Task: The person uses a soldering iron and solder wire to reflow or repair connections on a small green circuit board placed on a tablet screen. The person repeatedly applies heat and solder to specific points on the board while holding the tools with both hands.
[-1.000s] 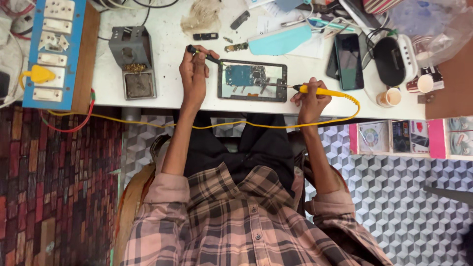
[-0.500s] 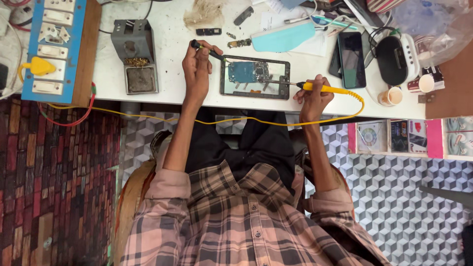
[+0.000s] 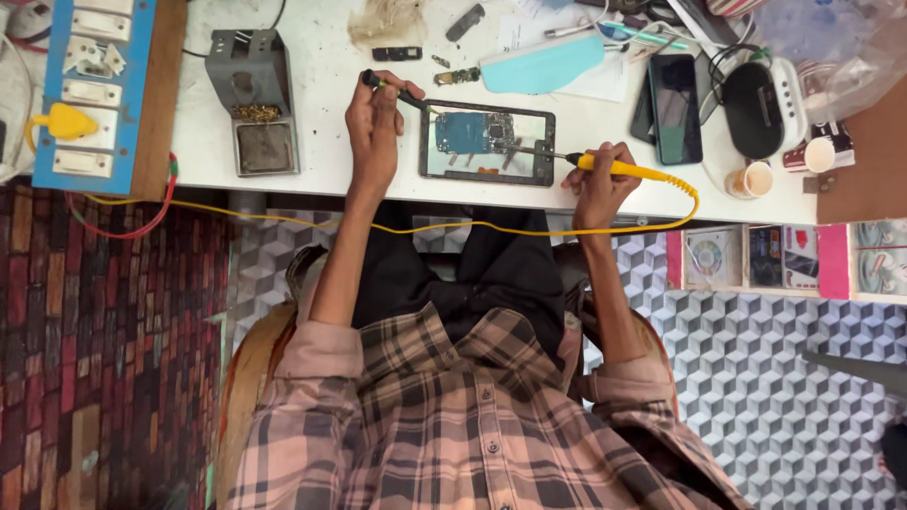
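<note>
An opened phone [image 3: 487, 142] with a blue circuit board showing lies on the white table [image 3: 321, 113] in front of me. My left hand [image 3: 376, 118] grips a thin black tool [image 3: 397, 92] whose tip points at the phone's upper left corner. My right hand [image 3: 597, 179] holds a yellow-handled soldering iron [image 3: 619, 168]; its metal tip reaches over the phone's right side. The iron's yellow cord [image 3: 397, 228] loops past the table's near edge toward the left.
A grey soldering stand [image 3: 253, 99] with sponge sits left of the phone. A blue switchboard [image 3: 90, 90] is at far left. A teal phone cover [image 3: 543, 64], a black phone [image 3: 675, 106], a black round device [image 3: 753, 109] and small cups [image 3: 754, 178] lie right.
The view has shifted slightly. My left hand has drawn a little closer to the phone's corner; the right hand stays put, with the iron's tip over the board.
</note>
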